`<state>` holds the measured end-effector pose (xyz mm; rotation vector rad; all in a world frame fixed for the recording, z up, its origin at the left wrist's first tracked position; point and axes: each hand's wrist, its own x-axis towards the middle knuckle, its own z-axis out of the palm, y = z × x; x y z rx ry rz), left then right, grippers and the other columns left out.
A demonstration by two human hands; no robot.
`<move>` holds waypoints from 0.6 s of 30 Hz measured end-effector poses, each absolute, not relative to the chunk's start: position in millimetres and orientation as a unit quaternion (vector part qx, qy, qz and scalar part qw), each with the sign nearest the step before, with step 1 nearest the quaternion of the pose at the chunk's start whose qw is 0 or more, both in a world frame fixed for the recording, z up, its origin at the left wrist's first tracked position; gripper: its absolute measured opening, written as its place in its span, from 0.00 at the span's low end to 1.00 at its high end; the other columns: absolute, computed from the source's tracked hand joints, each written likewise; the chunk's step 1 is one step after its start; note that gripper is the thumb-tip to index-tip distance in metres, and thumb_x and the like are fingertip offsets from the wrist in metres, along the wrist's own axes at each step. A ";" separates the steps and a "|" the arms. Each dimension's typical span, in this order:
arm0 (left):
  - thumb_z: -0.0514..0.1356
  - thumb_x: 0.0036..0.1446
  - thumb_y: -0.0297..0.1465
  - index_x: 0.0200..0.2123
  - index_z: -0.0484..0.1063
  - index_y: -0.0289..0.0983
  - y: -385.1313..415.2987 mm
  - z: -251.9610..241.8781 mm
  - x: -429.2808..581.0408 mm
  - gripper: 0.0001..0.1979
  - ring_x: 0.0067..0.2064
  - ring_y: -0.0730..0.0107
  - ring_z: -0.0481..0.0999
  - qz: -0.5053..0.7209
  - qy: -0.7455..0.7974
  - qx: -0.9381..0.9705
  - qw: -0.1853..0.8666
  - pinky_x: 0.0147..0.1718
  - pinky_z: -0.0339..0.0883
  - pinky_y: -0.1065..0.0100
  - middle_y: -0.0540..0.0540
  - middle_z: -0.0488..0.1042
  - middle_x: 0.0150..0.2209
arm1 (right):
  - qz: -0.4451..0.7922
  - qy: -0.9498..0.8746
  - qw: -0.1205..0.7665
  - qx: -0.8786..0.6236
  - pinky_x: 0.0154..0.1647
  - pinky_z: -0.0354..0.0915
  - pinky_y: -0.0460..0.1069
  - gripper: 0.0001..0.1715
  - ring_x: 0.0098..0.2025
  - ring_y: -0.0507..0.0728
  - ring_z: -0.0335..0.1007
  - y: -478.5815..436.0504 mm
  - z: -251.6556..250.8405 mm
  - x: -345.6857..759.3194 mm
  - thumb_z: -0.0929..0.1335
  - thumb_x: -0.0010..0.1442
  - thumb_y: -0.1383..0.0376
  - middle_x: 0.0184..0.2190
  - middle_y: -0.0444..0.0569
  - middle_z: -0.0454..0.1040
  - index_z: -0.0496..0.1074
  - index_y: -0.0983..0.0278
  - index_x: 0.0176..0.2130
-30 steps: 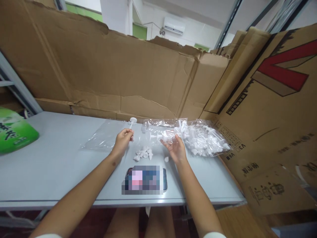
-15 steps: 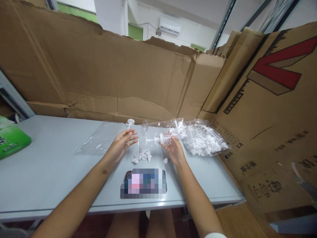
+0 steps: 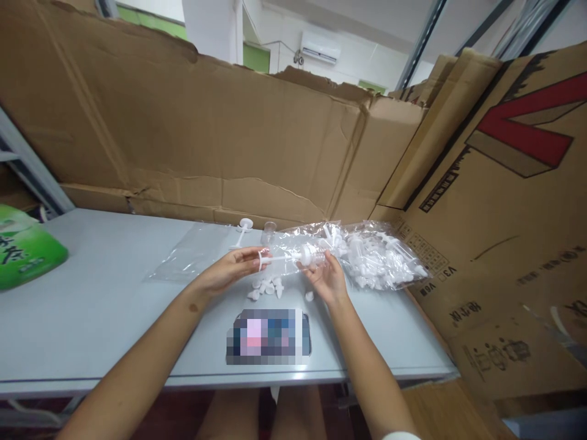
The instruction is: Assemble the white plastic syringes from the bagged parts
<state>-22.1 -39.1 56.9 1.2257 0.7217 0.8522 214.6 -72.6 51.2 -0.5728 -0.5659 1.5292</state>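
Observation:
My right hand (image 3: 329, 280) grips a clear plastic syringe barrel (image 3: 316, 255) with a white collar, held sideways just above the table. From its collar a white plunger (image 3: 282, 258) sticks out to the left. Fingers of my left hand (image 3: 238, 266) are closed on the flat end of that plunger. Below the hands lies a small pile of white cone-shaped nozzles (image 3: 268, 286), with one loose nozzle (image 3: 309, 296) near my right wrist. Behind my left hand another white plunger (image 3: 245, 227) stands on its end, beside a clear barrel (image 3: 269, 231).
At the right, a clear bag (image 3: 380, 256) holds many white and clear parts. A flat clear bag (image 3: 183, 253) lies left of the hands. A phone (image 3: 275, 336) with a blurred screen rests near the front edge. A green package (image 3: 27, 250) and cardboard walls (image 3: 275, 140) border the table.
My left hand has moved right and closed from an open pose onto the plunger's end. My right hand keeps hold of the barrel. The view has shifted slightly.

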 end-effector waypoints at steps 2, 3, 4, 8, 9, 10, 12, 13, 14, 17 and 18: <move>0.63 0.46 0.35 0.45 0.71 0.38 -39.6 57.7 -22.6 0.20 0.49 0.58 0.71 0.373 0.311 0.549 0.680 0.50 0.61 0.60 0.41 0.68 0.52 | 0.670 -0.249 0.651 -0.256 0.49 0.65 0.59 0.09 0.30 0.54 0.73 -72.5 50.8 214.9 0.69 0.48 0.61 0.24 0.42 0.74 0.66 0.61 0.27; 0.63 0.47 0.35 0.45 0.71 0.38 -39.7 57.6 -22.7 0.20 0.49 0.57 0.71 0.374 0.305 0.551 0.681 0.50 0.61 0.59 0.40 0.67 0.52 | 0.669 -0.252 0.650 -0.257 0.49 0.65 0.59 0.08 0.30 0.54 0.73 -72.6 50.5 214.6 0.70 0.48 0.61 0.24 0.42 0.74 0.66 0.62 0.26; 0.63 0.47 0.35 0.45 0.71 0.37 -39.8 57.3 -22.7 0.20 0.49 0.57 0.71 0.372 0.301 0.552 0.683 0.51 0.60 0.59 0.39 0.67 0.52 | 0.670 -0.256 0.648 -0.257 0.48 0.65 0.59 0.08 0.31 0.54 0.73 -73.0 50.2 214.0 0.70 0.48 0.62 0.25 0.43 0.75 0.66 0.62 0.26; 0.64 0.46 0.35 0.46 0.70 0.36 -41.9 55.1 -19.4 0.21 0.49 0.56 0.71 0.354 0.293 0.561 0.688 0.50 0.61 0.59 0.38 0.69 0.50 | 0.684 -0.272 0.628 -0.252 0.47 0.67 0.58 0.06 0.34 0.54 0.73 -75.0 48.4 207.5 0.69 0.49 0.63 0.30 0.44 0.76 0.68 0.62 0.28; 0.64 0.46 0.35 0.46 0.70 0.36 -43.1 54.9 -17.9 0.22 0.49 0.57 0.71 0.350 0.293 0.564 0.689 0.49 0.62 0.59 0.38 0.70 0.49 | 0.689 -0.274 0.622 -0.253 0.46 0.67 0.58 0.06 0.35 0.55 0.73 -75.5 47.8 205.5 0.69 0.49 0.63 0.32 0.44 0.76 0.68 0.62 0.29; 0.64 0.45 0.35 0.46 0.70 0.37 -44.5 54.9 -16.3 0.22 0.48 0.57 0.72 0.346 0.292 0.567 0.688 0.48 0.63 0.60 0.39 0.71 0.48 | 0.693 -0.277 0.615 -0.254 0.46 0.67 0.57 0.06 0.36 0.55 0.73 -75.9 47.1 203.6 0.69 0.50 0.63 0.33 0.45 0.77 0.69 0.62 0.31; 0.64 0.46 0.35 0.47 0.70 0.37 -47.3 55.4 -13.0 0.22 0.45 0.60 0.73 0.338 0.292 0.572 0.688 0.47 0.64 0.61 0.39 0.73 0.45 | 0.699 -0.288 0.601 -0.257 0.44 0.68 0.56 0.09 0.38 0.56 0.73 -76.2 45.5 200.6 0.68 0.50 0.62 0.37 0.46 0.76 0.69 0.62 0.34; 0.64 0.46 0.35 0.46 0.70 0.37 -48.5 55.5 -11.5 0.22 0.44 0.61 0.74 0.334 0.291 0.575 0.688 0.46 0.65 0.61 0.40 0.74 0.44 | 0.700 -0.295 0.596 -0.259 0.43 0.69 0.56 0.10 0.39 0.56 0.73 -76.3 44.7 199.6 0.68 0.51 0.62 0.38 0.46 0.76 0.69 0.62 0.36; 0.64 0.46 0.35 0.46 0.70 0.37 -49.3 55.5 -10.2 0.22 0.43 0.61 0.74 0.331 0.290 0.576 0.689 0.45 0.65 0.61 0.40 0.75 0.43 | 0.700 -0.302 0.592 -0.261 0.43 0.69 0.55 0.12 0.39 0.56 0.73 -76.2 44.0 199.0 0.68 0.51 0.61 0.40 0.47 0.76 0.69 0.62 0.37; 0.64 0.45 0.36 0.47 0.69 0.36 -49.6 53.5 -6.6 0.24 0.42 0.61 0.74 0.322 0.279 0.578 0.696 0.45 0.65 0.60 0.39 0.75 0.42 | 0.694 -0.318 0.588 -0.268 0.40 0.70 0.52 0.14 0.39 0.55 0.73 -76.2 42.1 198.2 0.68 0.51 0.60 0.41 0.48 0.75 0.70 0.62 0.39; 0.64 0.45 0.36 0.47 0.69 0.36 -49.1 52.4 -5.6 0.24 0.42 0.61 0.74 0.319 0.277 0.579 0.698 0.45 0.64 0.60 0.39 0.75 0.42 | 0.693 -0.321 0.587 -0.269 0.39 0.70 0.51 0.14 0.39 0.55 0.73 -76.3 41.6 198.0 0.68 0.51 0.60 0.42 0.48 0.75 0.70 0.62 0.39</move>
